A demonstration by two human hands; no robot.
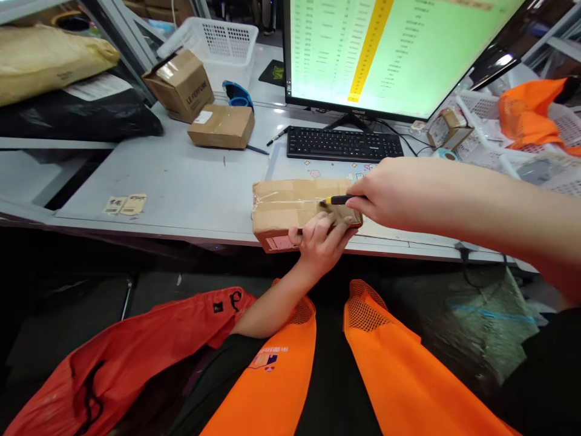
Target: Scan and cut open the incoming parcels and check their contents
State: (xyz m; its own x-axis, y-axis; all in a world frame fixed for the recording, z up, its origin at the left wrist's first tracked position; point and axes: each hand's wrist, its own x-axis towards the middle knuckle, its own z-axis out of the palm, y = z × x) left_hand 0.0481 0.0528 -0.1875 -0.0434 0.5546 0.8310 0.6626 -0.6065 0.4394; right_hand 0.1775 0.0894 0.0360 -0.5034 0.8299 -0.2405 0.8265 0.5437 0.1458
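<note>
While the fingers of my right hand (381, 188) are wrapped around a black-and-yellow utility knife (342, 200), its tip meets the top of a brown cardboard carton (285, 212) near the taped seam. My left hand (320, 242) lies over the carton's near edge, fingers somewhat spread and touching the cardboard; whether they grip or merely rest, I cannot tell. The carton sits at the front edge of the grey desk (177, 200), its near face bearing a pink-and-white label (280, 243) too small for me to read. Beyond it I see a black keyboard (342, 143) and a monitor (331, 54) showing a blurred spreadsheet with one yellow column. Farther left, a box (181, 85) reads "LE PERFUME", beside a flatter carton with a white sticker (203, 117). Two tan labels (124, 204) lie nearer, their print illegible.
</note>
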